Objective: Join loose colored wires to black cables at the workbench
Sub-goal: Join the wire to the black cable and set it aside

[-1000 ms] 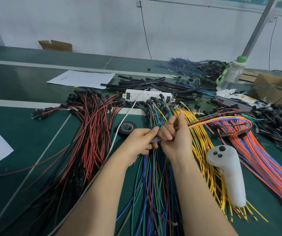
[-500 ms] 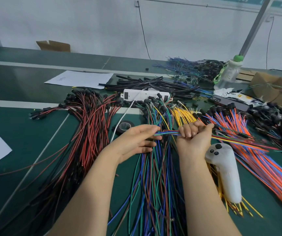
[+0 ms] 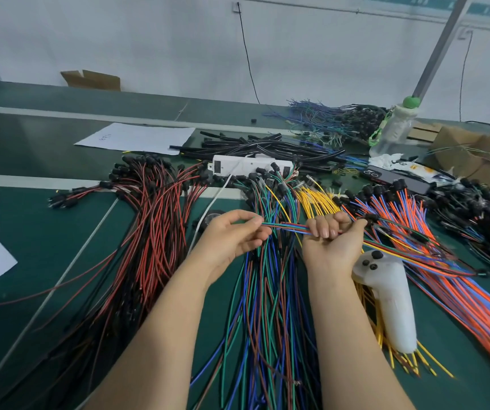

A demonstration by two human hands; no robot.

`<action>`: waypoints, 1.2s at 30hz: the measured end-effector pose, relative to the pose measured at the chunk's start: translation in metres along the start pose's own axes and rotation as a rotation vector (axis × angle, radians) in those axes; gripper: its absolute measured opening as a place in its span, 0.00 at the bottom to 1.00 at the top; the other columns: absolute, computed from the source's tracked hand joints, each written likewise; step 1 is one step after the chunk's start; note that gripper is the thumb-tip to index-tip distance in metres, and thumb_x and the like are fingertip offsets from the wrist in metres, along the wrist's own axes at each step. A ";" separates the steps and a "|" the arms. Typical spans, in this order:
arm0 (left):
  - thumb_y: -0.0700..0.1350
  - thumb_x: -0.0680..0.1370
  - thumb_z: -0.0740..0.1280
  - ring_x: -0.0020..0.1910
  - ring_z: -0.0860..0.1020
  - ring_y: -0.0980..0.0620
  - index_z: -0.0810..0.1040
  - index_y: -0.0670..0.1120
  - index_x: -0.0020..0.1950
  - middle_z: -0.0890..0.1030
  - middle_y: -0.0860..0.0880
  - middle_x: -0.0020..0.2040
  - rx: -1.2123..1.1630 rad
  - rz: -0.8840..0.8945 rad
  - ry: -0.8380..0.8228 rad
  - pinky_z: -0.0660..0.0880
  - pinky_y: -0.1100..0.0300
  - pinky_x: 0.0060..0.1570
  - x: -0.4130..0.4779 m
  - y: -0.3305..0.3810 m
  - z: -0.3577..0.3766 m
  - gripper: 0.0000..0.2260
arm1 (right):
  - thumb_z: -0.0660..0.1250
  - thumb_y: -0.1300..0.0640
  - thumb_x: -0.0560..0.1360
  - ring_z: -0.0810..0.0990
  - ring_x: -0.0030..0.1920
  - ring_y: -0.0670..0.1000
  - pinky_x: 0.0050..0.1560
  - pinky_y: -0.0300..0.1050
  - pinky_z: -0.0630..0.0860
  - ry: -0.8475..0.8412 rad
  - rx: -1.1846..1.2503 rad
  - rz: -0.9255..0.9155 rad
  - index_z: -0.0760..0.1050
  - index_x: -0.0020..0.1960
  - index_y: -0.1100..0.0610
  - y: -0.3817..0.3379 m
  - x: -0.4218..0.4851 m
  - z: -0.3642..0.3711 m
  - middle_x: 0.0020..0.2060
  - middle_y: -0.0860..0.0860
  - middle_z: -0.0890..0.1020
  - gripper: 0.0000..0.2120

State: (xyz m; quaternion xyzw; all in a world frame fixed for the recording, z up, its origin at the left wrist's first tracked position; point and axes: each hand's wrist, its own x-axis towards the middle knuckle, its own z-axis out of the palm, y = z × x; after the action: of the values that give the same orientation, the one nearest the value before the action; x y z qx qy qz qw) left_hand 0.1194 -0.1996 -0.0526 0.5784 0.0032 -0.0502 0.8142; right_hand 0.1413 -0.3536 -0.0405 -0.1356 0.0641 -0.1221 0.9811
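A: Held bundle: a few coloured wires, centre of frame, lifted off the desk, stretched level between both hands.
B: Grip?
A: Right hand palm up, fingers curled round it. Left hand pinches the free ends, thumb against forefinger. Likely squaring the tips for joining.
B: Why lifted?
A: To separate it from the loose wires lying beneath, I judge. Its tail trails right, over the orange-blue heap.
B: Black cables?
A: Black cables piled upper centre, behind a white power strip, well apart from the hands. White controller lies beside the right wrist, on yellow wires.
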 end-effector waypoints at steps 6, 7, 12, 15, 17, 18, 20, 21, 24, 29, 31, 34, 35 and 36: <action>0.37 0.79 0.63 0.37 0.83 0.54 0.77 0.40 0.47 0.84 0.44 0.39 -0.155 0.008 -0.020 0.78 0.67 0.36 0.000 0.001 0.001 0.04 | 0.48 0.43 0.83 0.58 0.19 0.46 0.22 0.35 0.56 -0.002 0.073 0.032 0.65 0.32 0.57 0.001 0.001 -0.002 0.19 0.48 0.60 0.26; 0.37 0.79 0.62 0.37 0.83 0.54 0.77 0.40 0.47 0.84 0.44 0.39 -0.164 0.010 -0.010 0.78 0.66 0.36 0.000 0.001 0.001 0.05 | 0.48 0.43 0.83 0.58 0.19 0.46 0.22 0.35 0.57 -0.004 0.084 0.037 0.65 0.32 0.57 0.001 0.001 -0.002 0.19 0.48 0.60 0.26; 0.33 0.79 0.60 0.38 0.83 0.53 0.77 0.39 0.47 0.84 0.43 0.38 -0.167 0.015 0.034 0.78 0.66 0.37 0.001 -0.001 0.002 0.07 | 0.49 0.42 0.82 0.59 0.19 0.47 0.23 0.36 0.57 -0.008 0.103 0.049 0.66 0.32 0.57 0.002 0.001 -0.002 0.20 0.48 0.60 0.27; 0.33 0.79 0.61 0.40 0.84 0.53 0.77 0.39 0.48 0.85 0.43 0.40 -0.158 0.010 0.016 0.78 0.67 0.37 0.001 -0.001 0.000 0.07 | 0.49 0.42 0.82 0.59 0.19 0.47 0.23 0.35 0.57 -0.016 0.107 0.057 0.67 0.31 0.58 0.002 0.001 -0.003 0.20 0.48 0.61 0.28; 0.33 0.79 0.61 0.41 0.83 0.54 0.78 0.40 0.49 0.85 0.43 0.41 -0.155 0.008 0.007 0.77 0.68 0.38 0.001 0.000 -0.001 0.06 | 0.50 0.42 0.82 0.59 0.19 0.47 0.22 0.35 0.57 -0.020 0.111 0.063 0.67 0.31 0.58 0.001 0.001 -0.003 0.20 0.48 0.61 0.28; 0.33 0.78 0.61 0.40 0.83 0.54 0.78 0.40 0.49 0.85 0.43 0.41 -0.148 0.010 0.005 0.77 0.68 0.38 0.001 0.000 -0.001 0.07 | 0.51 0.42 0.82 0.59 0.19 0.46 0.22 0.35 0.57 -0.021 0.110 0.067 0.67 0.30 0.58 0.001 0.001 -0.003 0.19 0.48 0.61 0.28; 0.33 0.79 0.61 0.38 0.83 0.56 0.78 0.40 0.49 0.85 0.44 0.39 -0.081 0.018 0.001 0.77 0.68 0.37 0.000 0.000 0.000 0.07 | 0.52 0.44 0.82 0.59 0.19 0.46 0.22 0.36 0.58 -0.032 0.090 0.079 0.67 0.31 0.57 0.001 0.000 -0.003 0.19 0.48 0.61 0.26; 0.33 0.79 0.61 0.36 0.82 0.57 0.78 0.40 0.49 0.84 0.45 0.38 -0.023 0.022 -0.007 0.77 0.68 0.36 -0.001 0.000 0.002 0.07 | 0.53 0.45 0.82 0.59 0.19 0.46 0.21 0.36 0.58 -0.042 0.069 0.086 0.67 0.31 0.57 0.003 0.000 -0.003 0.19 0.47 0.61 0.25; 0.34 0.79 0.61 0.32 0.79 0.58 0.78 0.40 0.49 0.84 0.48 0.35 0.115 0.020 -0.051 0.76 0.68 0.34 -0.003 -0.002 0.009 0.06 | 0.54 0.48 0.82 0.59 0.18 0.45 0.21 0.36 0.59 -0.080 -0.002 0.117 0.67 0.32 0.56 0.008 -0.002 -0.003 0.19 0.47 0.61 0.22; 0.39 0.80 0.63 0.26 0.76 0.57 0.74 0.44 0.48 0.82 0.49 0.31 0.221 0.014 -0.044 0.74 0.67 0.28 -0.003 -0.003 0.014 0.02 | 0.52 0.47 0.83 0.58 0.18 0.45 0.19 0.36 0.57 -0.090 -0.005 0.128 0.67 0.31 0.56 0.008 -0.002 -0.004 0.19 0.47 0.60 0.24; 0.41 0.79 0.64 0.27 0.77 0.57 0.75 0.44 0.48 0.82 0.49 0.32 0.195 -0.003 -0.022 0.75 0.67 0.29 -0.003 -0.003 0.014 0.02 | 0.51 0.46 0.83 0.58 0.17 0.45 0.19 0.36 0.57 -0.074 0.005 0.111 0.67 0.30 0.57 0.007 -0.001 -0.004 0.18 0.47 0.60 0.26; 0.43 0.80 0.62 0.30 0.80 0.55 0.77 0.43 0.48 0.83 0.48 0.34 0.125 -0.036 0.019 0.77 0.66 0.31 -0.003 -0.002 0.010 0.06 | 0.50 0.45 0.83 0.58 0.17 0.45 0.20 0.35 0.56 -0.045 0.020 0.081 0.67 0.30 0.57 0.005 0.000 -0.005 0.18 0.47 0.60 0.27; 0.44 0.81 0.60 0.31 0.81 0.55 0.77 0.43 0.49 0.84 0.47 0.35 0.114 -0.042 0.018 0.77 0.65 0.32 -0.003 -0.001 0.009 0.08 | 0.50 0.45 0.83 0.58 0.17 0.45 0.20 0.35 0.56 -0.037 0.024 0.075 0.67 0.31 0.57 0.004 0.000 -0.005 0.18 0.47 0.60 0.27; 0.45 0.82 0.59 0.32 0.81 0.55 0.77 0.42 0.49 0.84 0.47 0.35 0.114 -0.048 0.011 0.78 0.65 0.33 -0.004 0.000 0.008 0.09 | 0.50 0.45 0.83 0.58 0.17 0.46 0.21 0.35 0.56 -0.032 0.027 0.070 0.66 0.31 0.57 0.004 0.000 -0.005 0.18 0.47 0.60 0.27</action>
State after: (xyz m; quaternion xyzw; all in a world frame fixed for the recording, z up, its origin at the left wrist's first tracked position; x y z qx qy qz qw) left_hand 0.1154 -0.2073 -0.0501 0.6239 0.0186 -0.0668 0.7784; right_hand 0.1410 -0.3511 -0.0466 -0.1221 0.0515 -0.0862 0.9874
